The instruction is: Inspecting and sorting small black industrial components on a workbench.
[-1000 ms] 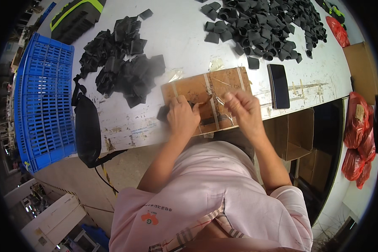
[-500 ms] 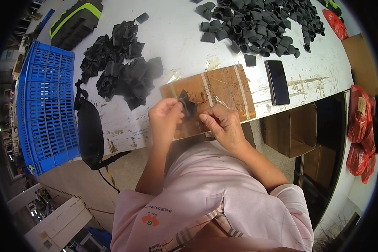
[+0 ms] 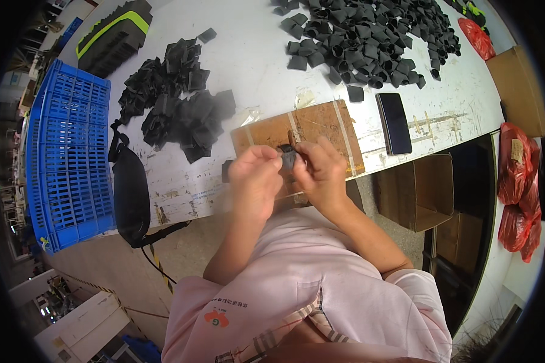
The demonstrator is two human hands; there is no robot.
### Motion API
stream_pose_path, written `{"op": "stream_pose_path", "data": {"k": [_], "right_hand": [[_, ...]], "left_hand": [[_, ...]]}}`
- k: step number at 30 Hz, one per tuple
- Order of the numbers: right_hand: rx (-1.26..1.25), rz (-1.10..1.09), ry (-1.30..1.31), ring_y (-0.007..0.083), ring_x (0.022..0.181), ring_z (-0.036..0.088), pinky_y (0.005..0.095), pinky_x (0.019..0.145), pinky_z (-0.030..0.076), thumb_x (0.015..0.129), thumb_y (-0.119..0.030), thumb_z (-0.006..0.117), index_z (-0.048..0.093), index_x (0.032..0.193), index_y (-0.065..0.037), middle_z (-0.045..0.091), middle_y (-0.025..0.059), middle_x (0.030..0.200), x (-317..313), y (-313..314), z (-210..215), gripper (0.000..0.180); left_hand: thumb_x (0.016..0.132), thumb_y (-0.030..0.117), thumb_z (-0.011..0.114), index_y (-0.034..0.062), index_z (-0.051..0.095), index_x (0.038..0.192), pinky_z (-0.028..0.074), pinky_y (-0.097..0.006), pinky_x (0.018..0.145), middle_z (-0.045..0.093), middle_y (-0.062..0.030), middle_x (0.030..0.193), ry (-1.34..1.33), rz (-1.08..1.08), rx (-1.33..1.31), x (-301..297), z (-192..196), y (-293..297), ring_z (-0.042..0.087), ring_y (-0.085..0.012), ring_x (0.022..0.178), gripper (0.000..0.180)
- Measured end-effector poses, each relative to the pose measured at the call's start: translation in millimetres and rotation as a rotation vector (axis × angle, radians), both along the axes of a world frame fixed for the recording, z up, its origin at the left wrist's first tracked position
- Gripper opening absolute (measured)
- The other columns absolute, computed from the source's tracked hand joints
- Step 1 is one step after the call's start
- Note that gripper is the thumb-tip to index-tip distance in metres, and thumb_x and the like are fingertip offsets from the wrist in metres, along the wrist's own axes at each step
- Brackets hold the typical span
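A small dark fabric piece [image 3: 289,158] is pinched between my two hands over the brown board [image 3: 263,129]. My left hand [image 3: 257,178] grips its left side with closed fingers, slightly smeared by motion. On the other side, my right hand [image 3: 322,172] holds it between thumb and fingers. Beside my left hand, another black piece [image 3: 226,171] lies on the table, partly covered by the hand. Flat black fabric pieces form a heap [image 3: 191,118] to the left. Farther off at the right spreads a large pile of black pieces curled into short tubes [image 3: 369,45].
A blue plastic basket [image 3: 72,157] stands at the left, with a black pouch [image 3: 131,196] beside it. A phone [image 3: 394,123] lies right of the board. Cardboard boxes [image 3: 427,190] sit below the table's right edge, near red plastic bags [image 3: 515,166].
My left hand has moved right, bringing a dark piece to my right hand, which now pinches it too. A black piece now shows on the table left of my left hand.
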State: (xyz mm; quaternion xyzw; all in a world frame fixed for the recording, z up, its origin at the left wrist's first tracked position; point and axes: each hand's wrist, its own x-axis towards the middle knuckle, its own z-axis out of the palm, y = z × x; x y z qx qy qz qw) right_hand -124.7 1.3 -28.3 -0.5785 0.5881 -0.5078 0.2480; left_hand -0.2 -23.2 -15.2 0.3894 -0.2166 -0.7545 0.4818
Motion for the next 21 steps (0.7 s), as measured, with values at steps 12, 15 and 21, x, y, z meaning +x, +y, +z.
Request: {"op": "stream_pose_path", "data": {"k": [12,15,21], "right_hand": [[0.622,0.481,-1.324,0.0027,0.051,0.034,0.016,0.044,0.026,0.086,-0.018,0.053,0.052,0.076,-0.006,0.043,-0.0046,0.061,-23,-5,34,0.016],[0.544,0.472,-0.988,0.0016,0.051,0.031,0.0153,0.043,0.022,0.086,-0.025,0.054,0.048,0.071,-0.009,0.043,-0.005,0.064,-26,-22,64,0.023],[0.528,0.587,-0.916,0.0026,0.05,0.033,0.0159,0.043,0.024,0.086,-0.03,0.054,0.053,0.076,-0.007,0.046,-0.0051,0.062,-30,-43,27,0.025]], "left_hand": [[0.078,-0.008,0.047,-0.0054,0.049,0.089,0.027,-0.018,0.033,0.056,-0.0144,0.08,-0.105,0.057,-0.162,-7,22,4,0.038,-0.0043,0.037,0.012],[0.081,-0.006,0.039,-0.0063,0.047,0.09,0.026,-0.018,0.03,0.056,-0.0201,0.086,0.658,-0.133,0.12,6,27,-20,0.032,-0.0051,0.031,0.012],[0.085,0.001,0.04,-0.0009,0.038,0.122,0.025,-0.022,0.026,0.058,-0.0191,0.093,0.657,-0.169,0.204,14,-13,-26,0.038,-0.0064,0.031,0.037]]}}
